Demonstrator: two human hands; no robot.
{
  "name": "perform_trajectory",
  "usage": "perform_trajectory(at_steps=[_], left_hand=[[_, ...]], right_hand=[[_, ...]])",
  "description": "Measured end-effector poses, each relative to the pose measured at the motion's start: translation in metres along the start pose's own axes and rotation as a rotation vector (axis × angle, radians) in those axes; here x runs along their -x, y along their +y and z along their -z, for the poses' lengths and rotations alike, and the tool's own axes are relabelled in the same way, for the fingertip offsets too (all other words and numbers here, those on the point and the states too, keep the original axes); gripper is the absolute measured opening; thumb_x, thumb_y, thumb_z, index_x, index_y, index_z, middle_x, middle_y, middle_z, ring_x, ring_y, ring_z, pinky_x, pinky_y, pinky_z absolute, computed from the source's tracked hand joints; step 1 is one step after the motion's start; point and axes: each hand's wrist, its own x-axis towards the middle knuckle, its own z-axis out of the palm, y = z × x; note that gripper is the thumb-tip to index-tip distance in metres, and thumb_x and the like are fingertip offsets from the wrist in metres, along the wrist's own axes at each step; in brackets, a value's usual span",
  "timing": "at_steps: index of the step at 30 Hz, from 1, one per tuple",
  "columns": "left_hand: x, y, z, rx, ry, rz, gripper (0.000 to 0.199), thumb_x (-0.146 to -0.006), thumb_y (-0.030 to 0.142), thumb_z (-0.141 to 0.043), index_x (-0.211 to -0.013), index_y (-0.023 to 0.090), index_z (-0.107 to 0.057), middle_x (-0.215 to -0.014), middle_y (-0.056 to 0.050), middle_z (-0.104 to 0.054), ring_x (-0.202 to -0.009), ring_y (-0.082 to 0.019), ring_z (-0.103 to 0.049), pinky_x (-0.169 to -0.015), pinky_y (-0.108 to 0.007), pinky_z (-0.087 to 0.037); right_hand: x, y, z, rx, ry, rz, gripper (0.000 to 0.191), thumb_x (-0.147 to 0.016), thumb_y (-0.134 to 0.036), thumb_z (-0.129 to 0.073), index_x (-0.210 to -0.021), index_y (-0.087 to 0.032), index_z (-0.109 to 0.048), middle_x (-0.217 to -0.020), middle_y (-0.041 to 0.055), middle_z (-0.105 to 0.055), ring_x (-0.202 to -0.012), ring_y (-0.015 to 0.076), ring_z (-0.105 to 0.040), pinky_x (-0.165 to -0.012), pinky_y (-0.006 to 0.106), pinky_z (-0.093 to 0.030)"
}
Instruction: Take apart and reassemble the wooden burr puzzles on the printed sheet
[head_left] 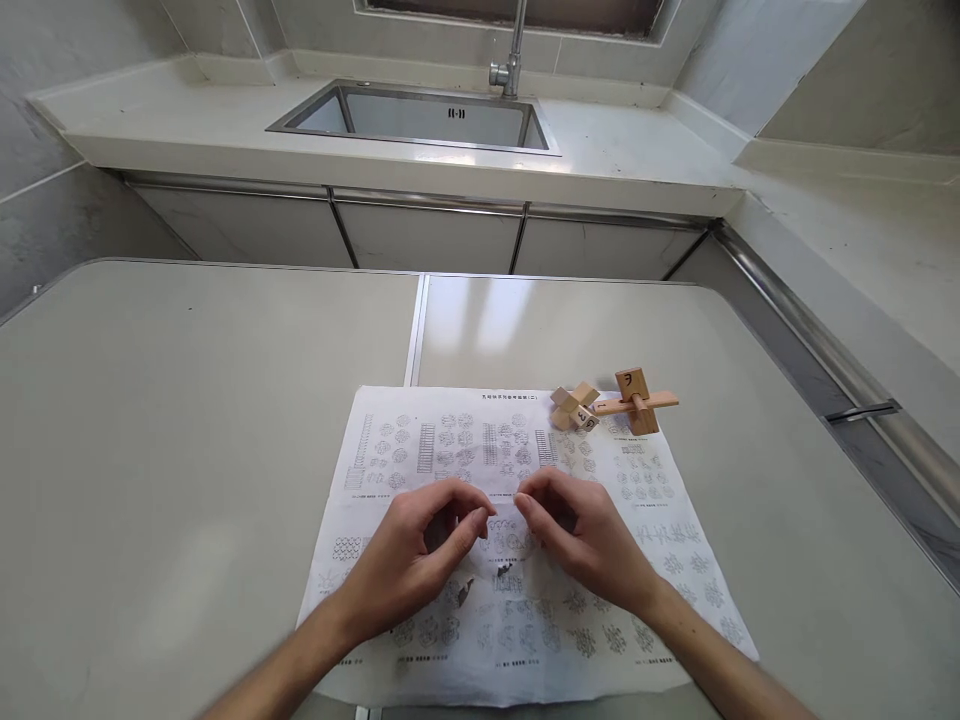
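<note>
A large white sheet printed with rows of small puzzle diagrams lies flat, with two small torn spots near its middle. My left hand rests over its centre-left, fingers curled, thumb close to the index finger, nothing visible between them. Facing it, my right hand has thumb and index fingertips together, and no object shows there. The hands are a short gap apart. On the sheet's top right edge sit a small star-shaped wooden puzzle and, beside it, a crossed wooden puzzle with a long flat bar.
The pale table has a metal seam running down its middle. Behind it is a white counter with a sink and a metal faucet. Another counter runs along the right side.
</note>
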Motion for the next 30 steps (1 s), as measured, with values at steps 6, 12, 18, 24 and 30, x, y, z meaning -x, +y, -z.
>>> perform_trajectory(at_steps=[6, 12, 18, 24, 30], left_hand=[[-0.001, 0.0, 0.001, 0.012, -0.003, -0.015, 0.02, -0.105, 0.033, -0.056, -0.099, 0.022, -0.07, -0.085, 0.0, -0.073, -0.078, -0.015, -0.066, -0.073, -0.026, -0.05], [0.0, -0.002, 0.0, 0.013, -0.005, -0.008, 0.019, -0.105, 0.034, -0.056, -0.099, 0.022, -0.069, -0.084, 0.0, -0.072, -0.076, -0.015, -0.065, -0.07, -0.025, -0.049], [0.0, -0.001, 0.0, -0.004, 0.009, -0.002, 0.019, -0.104, 0.034, -0.057, -0.098, 0.023, -0.07, -0.082, 0.0, -0.072, -0.074, -0.015, -0.063, -0.068, -0.025, -0.048], [-0.001, -0.001, 0.0, 0.0, 0.001, -0.003, 0.021, -0.105, 0.035, -0.056, -0.099, 0.022, -0.07, -0.083, -0.001, -0.073, -0.075, -0.016, -0.065, -0.069, -0.026, -0.05], [0.0, -0.001, 0.0, 0.001, -0.002, 0.001, 0.021, -0.105, 0.036, -0.055, -0.1, 0.022, -0.07, -0.083, -0.001, -0.072, -0.075, -0.016, -0.065, -0.068, -0.026, -0.049]], right_hand=[[-0.002, 0.005, 0.007, -0.398, 0.143, -0.227, 0.031, -0.102, -0.049, -0.066, -0.09, -0.022, -0.059, -0.059, -0.0056, -0.055, -0.047, 0.0105, -0.048, -0.043, 0.021, -0.041], [-0.01, 0.01, 0.018, -0.821, 0.383, -0.259, 0.035, -0.098, -0.05, -0.068, -0.08, -0.022, -0.059, -0.057, -0.0076, -0.044, -0.041, 0.0071, -0.039, -0.035, 0.016, -0.032], [-0.016, 0.011, 0.035, -0.983, 0.451, -0.211, 0.038, -0.097, -0.055, -0.065, -0.078, -0.022, -0.063, -0.054, -0.0083, -0.039, -0.036, 0.007, -0.031, -0.031, 0.017, -0.031], [-0.018, 0.013, 0.047, -1.191, 0.447, -0.265, 0.035, -0.096, -0.049, -0.069, -0.08, -0.02, -0.062, -0.056, -0.0099, -0.037, -0.036, 0.006, -0.026, -0.029, 0.015, -0.032], [-0.017, 0.017, 0.055, -1.253, 0.423, -0.228, 0.028, -0.104, -0.043, -0.061, -0.088, -0.021, -0.06, -0.058, -0.0103, -0.034, -0.037, 0.0076, -0.026, -0.031, 0.013, -0.037]])
